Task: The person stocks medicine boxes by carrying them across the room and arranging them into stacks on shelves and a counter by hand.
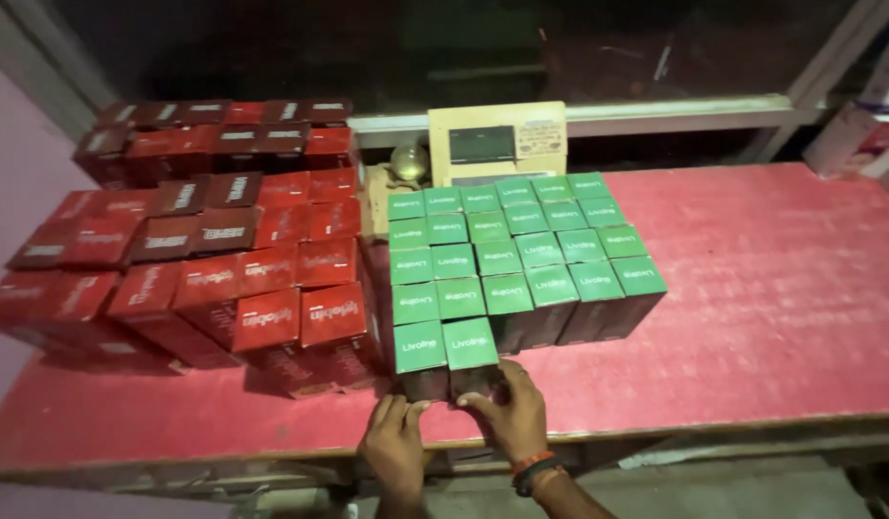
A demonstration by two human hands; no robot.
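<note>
A worn red table (752, 317) is seen under dim light, stacked with boxes.
At its near edge, two green-topped dark boxes (444, 358) are pressed by the left hand (394, 444) and right hand (510, 411), fingers curled against their fronts; behind, green rows (521, 252) and red boxes (204, 240) are ranked, a beige device (497, 142) farthest.

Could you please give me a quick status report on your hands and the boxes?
Left hand and right hand press the front green-topped cardboard boxes. Red box stack touches their left side.
</note>
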